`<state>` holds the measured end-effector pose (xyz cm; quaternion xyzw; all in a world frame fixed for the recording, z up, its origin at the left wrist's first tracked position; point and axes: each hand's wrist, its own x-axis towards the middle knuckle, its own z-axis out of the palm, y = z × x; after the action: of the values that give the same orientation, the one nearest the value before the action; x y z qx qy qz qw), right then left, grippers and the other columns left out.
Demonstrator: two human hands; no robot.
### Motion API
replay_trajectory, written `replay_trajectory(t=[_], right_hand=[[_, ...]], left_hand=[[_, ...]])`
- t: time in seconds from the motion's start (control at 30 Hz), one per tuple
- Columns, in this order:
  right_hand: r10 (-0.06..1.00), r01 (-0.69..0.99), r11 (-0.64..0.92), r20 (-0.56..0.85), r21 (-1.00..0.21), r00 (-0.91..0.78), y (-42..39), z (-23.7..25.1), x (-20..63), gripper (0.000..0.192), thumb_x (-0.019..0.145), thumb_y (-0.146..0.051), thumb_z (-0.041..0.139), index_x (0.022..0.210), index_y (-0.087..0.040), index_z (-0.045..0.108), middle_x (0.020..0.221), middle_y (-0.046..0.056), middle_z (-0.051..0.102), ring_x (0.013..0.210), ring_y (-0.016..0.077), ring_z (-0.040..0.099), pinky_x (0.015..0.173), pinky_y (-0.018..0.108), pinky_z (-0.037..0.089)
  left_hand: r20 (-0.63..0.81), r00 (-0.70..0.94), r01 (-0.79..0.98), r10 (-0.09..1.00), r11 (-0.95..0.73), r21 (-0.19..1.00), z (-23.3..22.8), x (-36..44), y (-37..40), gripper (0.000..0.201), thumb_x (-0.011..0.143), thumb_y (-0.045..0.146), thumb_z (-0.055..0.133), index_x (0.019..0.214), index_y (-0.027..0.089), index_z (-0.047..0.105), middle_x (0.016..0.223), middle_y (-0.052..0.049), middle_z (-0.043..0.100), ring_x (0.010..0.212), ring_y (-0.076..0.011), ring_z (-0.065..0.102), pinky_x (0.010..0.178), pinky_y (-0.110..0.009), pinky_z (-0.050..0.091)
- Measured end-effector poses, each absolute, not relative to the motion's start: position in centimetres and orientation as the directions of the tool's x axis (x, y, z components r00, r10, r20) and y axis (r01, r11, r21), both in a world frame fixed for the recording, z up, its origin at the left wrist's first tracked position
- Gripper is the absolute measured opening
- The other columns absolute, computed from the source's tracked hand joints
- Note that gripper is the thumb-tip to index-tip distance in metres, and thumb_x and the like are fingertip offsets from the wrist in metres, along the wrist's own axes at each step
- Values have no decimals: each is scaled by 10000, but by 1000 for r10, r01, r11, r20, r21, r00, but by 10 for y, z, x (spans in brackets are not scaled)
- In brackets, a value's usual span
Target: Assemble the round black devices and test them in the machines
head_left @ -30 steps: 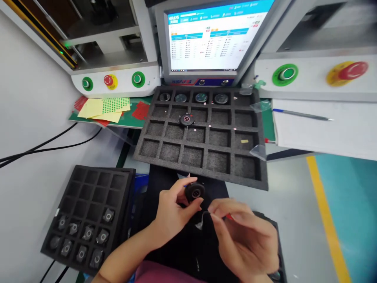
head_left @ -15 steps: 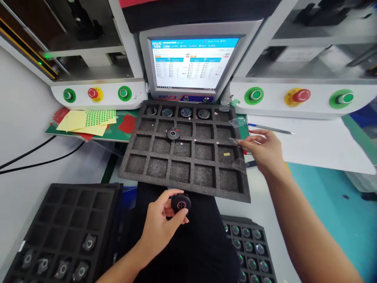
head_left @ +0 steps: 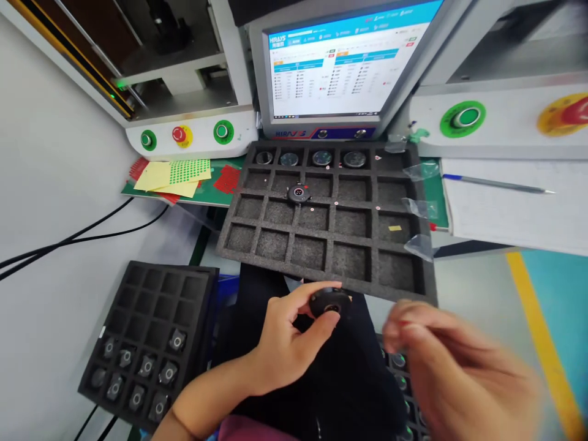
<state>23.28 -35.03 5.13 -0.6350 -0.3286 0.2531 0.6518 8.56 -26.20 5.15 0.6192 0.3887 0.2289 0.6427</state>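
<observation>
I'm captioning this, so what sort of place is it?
Likely a factory workstation: a foam tray with round devices, a monitor, and a red button between green buttons.

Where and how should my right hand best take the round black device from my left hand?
I would pinch the round black device by its uncovered right edge, coming from the right, where your right hand is. Your left hand has a finger along its top and the thumb over its lower face, so that side looks free.

Round device (head_left: 327, 300), lower centre: black
Foam tray (head_left: 307, 252), centre: dark grey
Sticker sheet (head_left: 190, 171), left: pale yellow, green dots
</observation>
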Motion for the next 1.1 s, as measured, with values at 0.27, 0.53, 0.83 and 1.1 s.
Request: replay_trajectory(t=[0.27,0.53,0.83,1.1], right_hand=[[858,-184,129,17,-974,514,-360,47,204,100,896,-268,698,801,-242,709,709,-5,687,662,128,678,632,189,581],[886,-280,-13,-141,-960,441,-372,54,204,104,873,-300,726,780,-254,713,716,-18,666,679,93,643,668,124,547],[925,-210,-7,-86,-978,370,-367,60,213,95,842,-250,746,751,-257,720,666,-21,651,627,91,600,606,134,518],[898,-464,83,-135,-882,418,-370,60,202,77,834,-277,776,770,-253,741,650,4,657,604,130,624,563,209,531]], left_hand=[[-118,684,42,720,122,992,55,77,-285,218,962,244,570,1176,205,593,1194,-90,733,1062,-194,715,919,-290,575],[-153,827,114,541,105,988,62,67,-285,542,1047,467,296,1442,158,499,1344,-149,628,1257,-261,588,1099,-423,442],[-312,884,50,347,593,803,50,64,-267,423,847,380,754,1262,337,684,1175,-58,648,1106,-191,633,994,-330,501],[112,787,-228,606,118,967,50,63,-266,650,761,124,821,1343,327,614,1252,-64,632,1183,-206,643,952,-272,585]])
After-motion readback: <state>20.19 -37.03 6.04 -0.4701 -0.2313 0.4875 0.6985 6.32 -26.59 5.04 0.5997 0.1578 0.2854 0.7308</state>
